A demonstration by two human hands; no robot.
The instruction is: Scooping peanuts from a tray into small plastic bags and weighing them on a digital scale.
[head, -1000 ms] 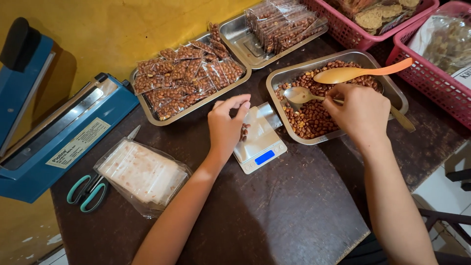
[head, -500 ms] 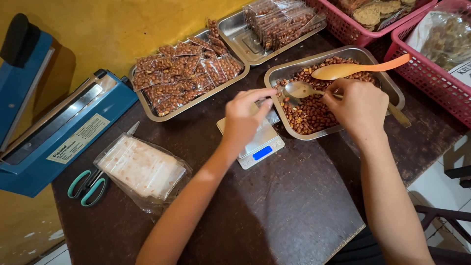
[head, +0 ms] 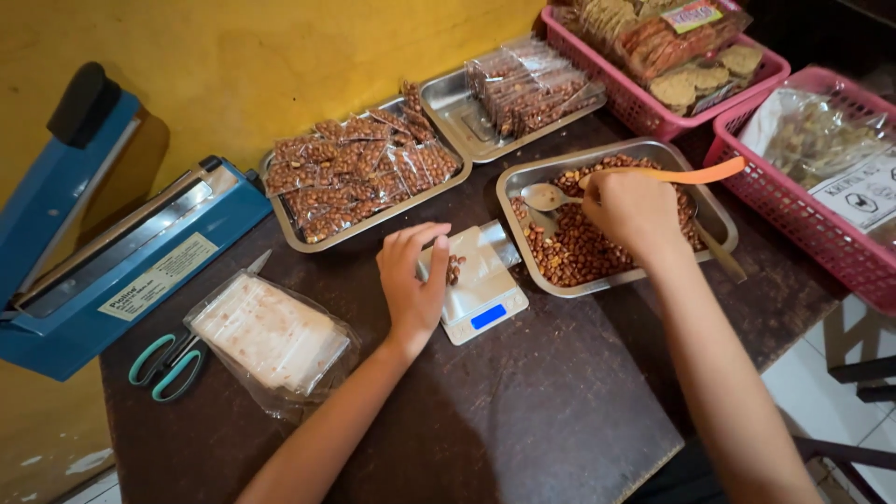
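Observation:
My left hand (head: 411, 280) holds a small clear plastic bag (head: 471, 264) with a few peanuts in it on a small white digital scale (head: 481, 299). My right hand (head: 635, 210) grips a metal spoon (head: 549, 196) over a steel tray of loose peanuts (head: 569, 247). An orange plastic spoon (head: 695, 174) lies across that tray beside my right hand.
Two steel trays of filled peanut packets (head: 359, 177) (head: 527, 89) stand at the back. A blue heat sealer (head: 121, 252), teal scissors (head: 168, 359) and a stack of empty clear bags (head: 271, 336) lie left. Pink baskets of snacks (head: 821, 187) (head: 672, 56) stand right.
My left hand has shifted a little on the bag on the scale. My right hand with the metal spoon has stayed over the peanut tray. The camera has moved.

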